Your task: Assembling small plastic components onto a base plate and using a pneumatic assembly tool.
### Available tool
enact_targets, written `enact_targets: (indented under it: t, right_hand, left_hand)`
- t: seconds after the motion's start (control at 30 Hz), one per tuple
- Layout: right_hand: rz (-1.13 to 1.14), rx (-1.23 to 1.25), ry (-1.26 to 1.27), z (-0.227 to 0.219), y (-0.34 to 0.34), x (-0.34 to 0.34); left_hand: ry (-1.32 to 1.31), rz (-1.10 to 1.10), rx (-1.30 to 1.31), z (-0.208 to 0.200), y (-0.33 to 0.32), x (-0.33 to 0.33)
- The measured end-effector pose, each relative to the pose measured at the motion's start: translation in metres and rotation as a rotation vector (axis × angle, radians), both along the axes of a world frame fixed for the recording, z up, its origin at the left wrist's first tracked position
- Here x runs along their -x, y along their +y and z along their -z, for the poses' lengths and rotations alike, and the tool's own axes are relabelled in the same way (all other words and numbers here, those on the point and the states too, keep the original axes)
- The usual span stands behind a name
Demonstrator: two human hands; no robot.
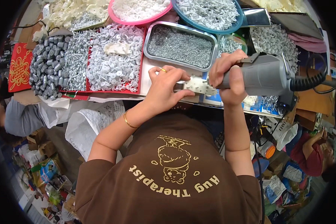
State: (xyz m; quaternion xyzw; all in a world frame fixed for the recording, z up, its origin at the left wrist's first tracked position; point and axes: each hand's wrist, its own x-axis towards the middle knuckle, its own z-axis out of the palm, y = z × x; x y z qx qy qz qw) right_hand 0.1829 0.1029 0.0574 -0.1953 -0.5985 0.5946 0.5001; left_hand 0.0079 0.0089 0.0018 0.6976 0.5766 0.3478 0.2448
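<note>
My right hand (229, 76) is wrapped around a grey electric screwdriver (263, 76), held lying nearly level with its tip pointing left. A black coiled cord (308, 82) runs from its back end. The tip meets the right side of a small cream plastic piece (199, 86) dotted with holes, at the table's near edge. On the left side, the thumb and index finger of my left hand (166, 87) pinch around the end of that piece. Something small and grey shows between these fingers, partly hidden.
Beyond my hands stands a metal tray (148, 50) of small screws. To the left are a red box (142, 71) of white plastic parts and screws, and a heap of grey cylinders (48, 65). Pink (138, 22) and teal (239, 22) basins hold more parts. A person (313, 153) is at the right.
</note>
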Motion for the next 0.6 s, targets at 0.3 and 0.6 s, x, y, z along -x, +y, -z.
enact_targets:
  t: [0.3, 0.6]
  right_hand:
    - [-0.027, -0.087, 0.006, -0.020, -0.007, 0.018]
    - [-0.050, -0.090, -0.191, 0.009, -0.014, 0.042]
  left_hand:
    - [0.006, -0.088, -0.048, 0.006, -0.002, -0.005]
    - [-0.012, -0.116, -0.187, 0.013, -0.010, -0.011]
